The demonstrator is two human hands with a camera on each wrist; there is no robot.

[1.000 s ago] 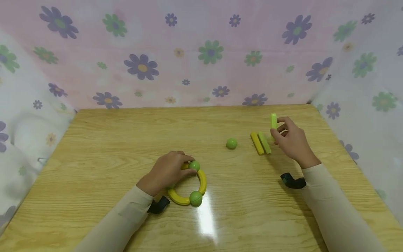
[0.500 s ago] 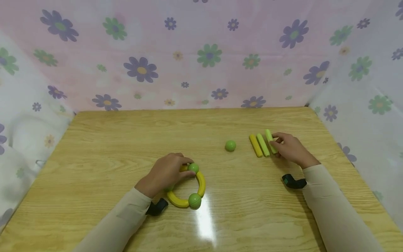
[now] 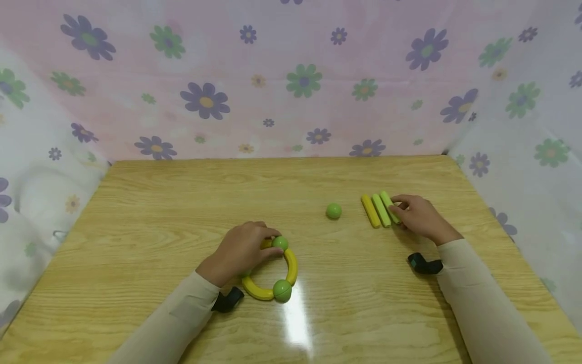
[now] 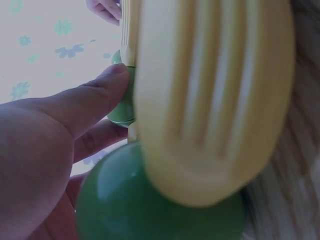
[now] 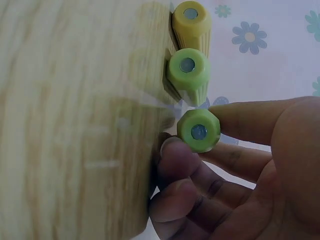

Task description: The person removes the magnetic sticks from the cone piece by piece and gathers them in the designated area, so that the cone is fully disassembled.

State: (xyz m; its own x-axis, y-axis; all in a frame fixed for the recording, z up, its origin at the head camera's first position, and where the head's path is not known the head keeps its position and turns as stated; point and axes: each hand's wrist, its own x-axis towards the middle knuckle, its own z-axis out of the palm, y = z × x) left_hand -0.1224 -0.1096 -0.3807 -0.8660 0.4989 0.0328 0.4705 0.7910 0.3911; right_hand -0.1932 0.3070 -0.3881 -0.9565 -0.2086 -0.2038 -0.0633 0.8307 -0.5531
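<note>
My left hand (image 3: pixel 243 250) pinches a green ball (image 3: pixel 280 243) on a ring of curved yellow rods (image 3: pixel 292 265) joined by green balls, lying on the table. Another green ball (image 3: pixel 282 290) sits at the ring's near side; part of the ring is hidden under the hand. At the right, my right hand (image 3: pixel 416 215) holds a light green magnetic rod (image 3: pixel 388 205) between thumb and fingers, low at the tabletop. Its round metal end (image 5: pixel 199 132) shows in the right wrist view. Beside it lie a second green rod (image 3: pixel 381 210) and a yellow rod (image 3: pixel 370 211), nearly parallel.
A loose green ball (image 3: pixel 334 211) rests left of the rods. The wooden table (image 3: pixel 204 192) backs onto a flowered cloth (image 3: pixel 254 60), which also hangs along both sides. A black wrist camera mount (image 3: pixel 424 264) juts from the right sleeve.
My right hand has lowered the light green rod from above the table to beside the other two rods, now nearly parallel with them. The left hand stays on the ring.
</note>
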